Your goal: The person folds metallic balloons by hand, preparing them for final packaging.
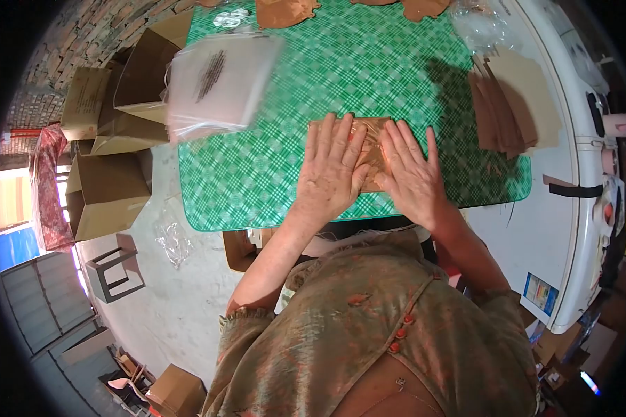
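Note:
Both hands lie palm down on a flat brown piece with a shiny, film-like surface (pixel 373 146), near the front edge of the green checked table (pixel 250 187). My left hand (pixel 332 163) covers its left part, fingers stretched out and pointing away from me. On its right part rests my right hand (pixel 412 167), fingers straight and the little finger spread apart. The two hands are close together, with a strip of the brown piece showing between them. What lies under the palms is hidden.
A stack of clear plastic bags (pixel 219 83) lies at the table's left. Brown sheets (pixel 497 115) and beige sheets (pixel 525 90) are at the right. Brown shaped pieces (pixel 285 10) sit at the far edge. Cardboard boxes (pixel 111 191) stand left of the table.

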The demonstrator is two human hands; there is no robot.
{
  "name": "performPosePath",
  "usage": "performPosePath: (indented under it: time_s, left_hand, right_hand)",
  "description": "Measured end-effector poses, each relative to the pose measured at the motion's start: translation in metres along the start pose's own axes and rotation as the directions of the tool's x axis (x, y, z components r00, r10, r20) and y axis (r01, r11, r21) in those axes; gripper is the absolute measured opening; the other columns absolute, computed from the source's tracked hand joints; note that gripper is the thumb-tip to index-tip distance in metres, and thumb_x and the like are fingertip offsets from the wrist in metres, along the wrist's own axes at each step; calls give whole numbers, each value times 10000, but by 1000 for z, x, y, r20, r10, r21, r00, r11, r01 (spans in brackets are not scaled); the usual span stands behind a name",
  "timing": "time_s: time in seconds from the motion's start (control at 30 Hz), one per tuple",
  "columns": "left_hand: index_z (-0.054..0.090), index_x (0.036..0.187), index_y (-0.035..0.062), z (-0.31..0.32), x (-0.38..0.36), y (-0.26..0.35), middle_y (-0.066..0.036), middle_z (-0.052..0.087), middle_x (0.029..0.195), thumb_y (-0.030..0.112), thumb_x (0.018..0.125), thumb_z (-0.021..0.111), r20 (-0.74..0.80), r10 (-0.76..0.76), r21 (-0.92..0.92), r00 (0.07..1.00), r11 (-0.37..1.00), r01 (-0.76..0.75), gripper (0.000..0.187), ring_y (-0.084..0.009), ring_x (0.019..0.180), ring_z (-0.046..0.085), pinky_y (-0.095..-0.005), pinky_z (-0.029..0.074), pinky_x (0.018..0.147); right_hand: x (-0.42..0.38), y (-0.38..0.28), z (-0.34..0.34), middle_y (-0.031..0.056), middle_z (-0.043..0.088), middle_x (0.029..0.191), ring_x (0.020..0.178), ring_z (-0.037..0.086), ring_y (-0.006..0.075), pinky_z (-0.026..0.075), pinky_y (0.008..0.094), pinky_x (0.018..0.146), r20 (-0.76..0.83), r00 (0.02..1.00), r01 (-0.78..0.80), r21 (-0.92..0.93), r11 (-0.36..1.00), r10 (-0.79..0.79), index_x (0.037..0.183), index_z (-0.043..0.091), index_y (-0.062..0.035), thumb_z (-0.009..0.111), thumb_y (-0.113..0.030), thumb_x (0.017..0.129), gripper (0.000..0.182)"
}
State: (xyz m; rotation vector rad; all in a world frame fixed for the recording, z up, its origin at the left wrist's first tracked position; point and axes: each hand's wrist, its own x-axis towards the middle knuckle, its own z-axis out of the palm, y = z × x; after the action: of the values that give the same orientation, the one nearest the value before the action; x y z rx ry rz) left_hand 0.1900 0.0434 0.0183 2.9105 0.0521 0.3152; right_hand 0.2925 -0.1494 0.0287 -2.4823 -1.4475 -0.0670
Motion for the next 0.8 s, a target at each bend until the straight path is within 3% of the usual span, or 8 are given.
performPosePath:
  time_s: [0.2, 0.23, 0.37, 0.47, 0.57, 0.8]
  left_hand:
    - [407, 1637, 58, 1, 1, 2, -179, 330, 1718, 393, 1074, 534, 7, -16, -15, 1000, 1000, 16, 668, -424, 1606, 230, -576, 135, 1319]
    - [425, 1626, 57, 0, 2, 2, -184, 342, 1711, 383, 1073, 537, 8, -10, 1, 1000, 1000, 10, 651, -432, 1598, 245, -582, 143, 1315]
    - [428, 1625, 54, -1, 2, 4, -190, 353, 1706, 367, 1081, 520, 2, -11, 31, 1000, 999, 11, 634, -443, 1586, 268, -585, 158, 1308]
    - [421, 1630, 59, 1, -1, 3, -190, 348, 1710, 368, 1091, 504, 6, -2, 27, 1000, 1000, 2, 628, -447, 1586, 266, -586, 170, 1300]
    - [410, 1639, 67, -5, -11, 10, -192, 333, 1718, 365, 1100, 486, 31, 7, 5, 999, 1000, -7, 621, -453, 1588, 262, -589, 181, 1293]
    - [391, 1651, 65, -13, -38, 24, -189, 310, 1733, 333, 1065, 568, 69, 17, -22, 997, 1000, -16, 668, -456, 1591, 257, -604, 201, 1285]
  right_hand:
    - [32, 17, -11, 131, 449, 1647, 1574, 340, 310, 171, 644, 1279, -108, 994, 14, -138, 990, -30, 1557, 489, -20, 726, -338, 949, 725]
    - [35, 28, -19, 112, 500, 1594, 1538, 386, 313, 225, 642, 1261, -153, 987, 3, -223, 975, -38, 1513, 520, -30, 764, -348, 917, 718]
    - [38, 96, -65, 100, 591, 1445, 1416, 493, 324, 303, 615, 1224, -315, 943, -258, -478, 840, 110, 1438, 568, -68, 819, -366, 869, 690]
    - [19, 163, -81, 96, 607, 1429, 1384, 520, 317, 343, 567, 1194, -426, 891, -378, -502, 778, 158, 1437, 574, -63, 806, -374, 884, 675]
    - [8, 192, -93, 91, 636, 1367, 1329, 548, 318, 411, 512, 1117, -442, 848, -468, -364, 805, 293, 1391, 617, -61, 781, -372, 907, 598]
    - [12, 173, -101, 102, 688, 1131, 1072, 649, 317, 530, 491, 880, -389, 867, -439, -304, 845, 311, 1191, 720, -49, 737, -347, 953, 382]
